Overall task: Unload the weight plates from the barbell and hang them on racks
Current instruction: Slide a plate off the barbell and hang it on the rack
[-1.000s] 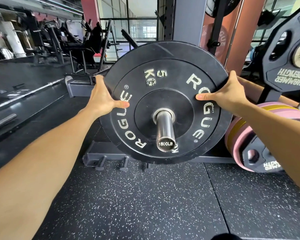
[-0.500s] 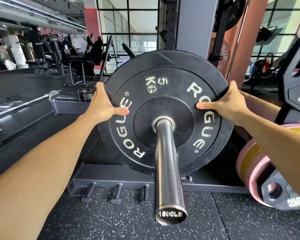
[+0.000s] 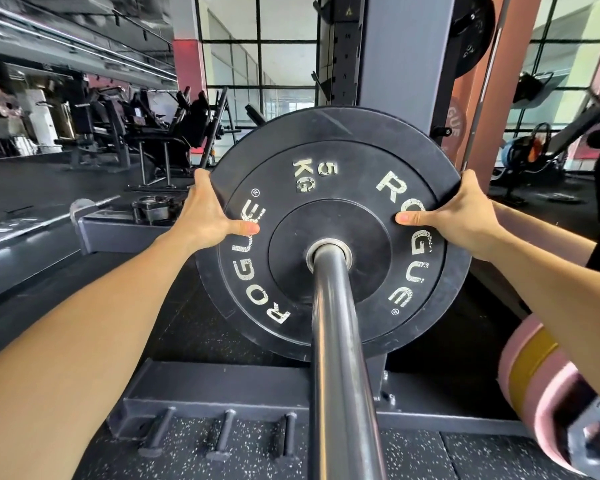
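Gym interior, black speckled rubber floor [image 3: 243, 455], windows behind the plate. Grey steel rack upright [image 3: 395, 50] stands behind the plate, its base frame [image 3: 222, 386] below the plate, with three short pegs [image 3: 222, 434] pointing toward the camera.

Black round rubber weight plate [image 3: 333, 233], marked "ROGUE" and "5 KG", sits upright on the polished steel barbell sleeve [image 3: 340, 358]; the sleeve passes through the plate's centre hole and runs toward the camera, out of frame at the bottom.

Pink-and-yellow plates [image 3: 534, 368] lie right of and below the black plate, partly blurred.

Left hand [image 3: 205, 216] grips the plate's left rim: thumb on the face, fingers wrapped behind. Right hand [image 3: 461, 216] grips the right rim likewise.
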